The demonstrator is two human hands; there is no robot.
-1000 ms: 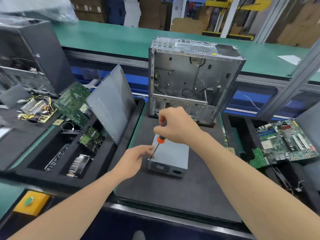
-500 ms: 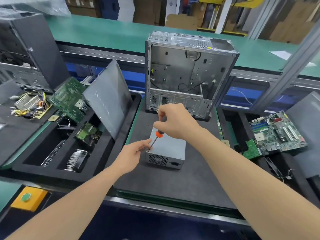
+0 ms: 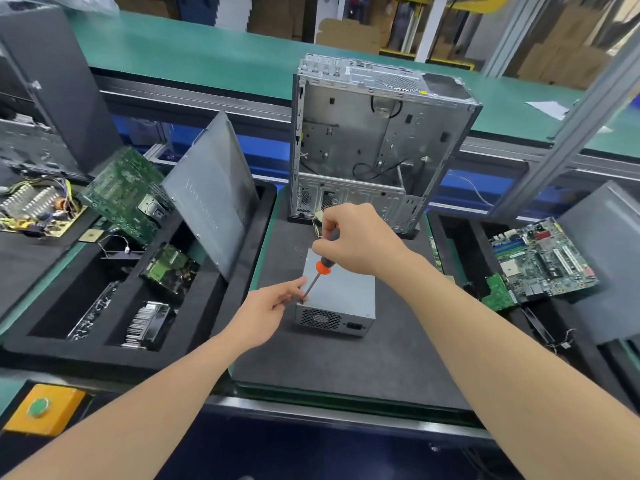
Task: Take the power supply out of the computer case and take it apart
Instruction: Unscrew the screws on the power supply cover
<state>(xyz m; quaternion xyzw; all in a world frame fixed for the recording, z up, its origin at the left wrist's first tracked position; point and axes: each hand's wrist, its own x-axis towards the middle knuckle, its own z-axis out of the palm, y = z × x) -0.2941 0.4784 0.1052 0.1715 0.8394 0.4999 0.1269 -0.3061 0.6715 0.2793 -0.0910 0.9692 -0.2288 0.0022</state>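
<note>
The grey power supply [image 3: 341, 296] lies flat on the dark mat [image 3: 346, 358], its fan grille facing me. Behind it stands the opened, emptied computer case [image 3: 374, 140]. My right hand [image 3: 356, 240] grips the black-and-orange screwdriver [image 3: 322, 268], tilted, with its tip at the near left top corner of the power supply. My left hand [image 3: 266, 311] touches that same corner, its fingertips beside the screwdriver shaft. Whether those fingers pinch a screw is hidden.
A black foam tray [image 3: 114, 341] at the left holds a heatsink, a drive, a green board and a leaning grey side panel [image 3: 214, 188]. A motherboard [image 3: 540, 258] lies at the right. A yellow button box [image 3: 45, 408] sits near left. A second case stands far left.
My hands and the screwdriver stay at the same corner of the power supply. The camera view has shifted slightly.
</note>
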